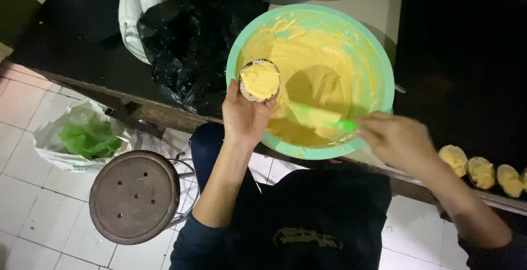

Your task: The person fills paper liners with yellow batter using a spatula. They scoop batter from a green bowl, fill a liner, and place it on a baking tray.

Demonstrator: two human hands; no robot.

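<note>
Head view shows our left hand (245,115) cupping a filled mould (259,80) over the green bowl (384,64) to catch drips, while our right hand (396,141) grips the green spatula (318,118) in batter (324,56).

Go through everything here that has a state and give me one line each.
Small round mould: filled with yellow batter, held up in the left hand.
Green mixing bowl: partly full, batter smeared up its walls.
Green spatula: coated in batter, held by the right hand.
Filled pieces on dark tray: lined up in a row.
Round metal stool: unoccupied.
White plastic bag: open, green material inside.
</note>
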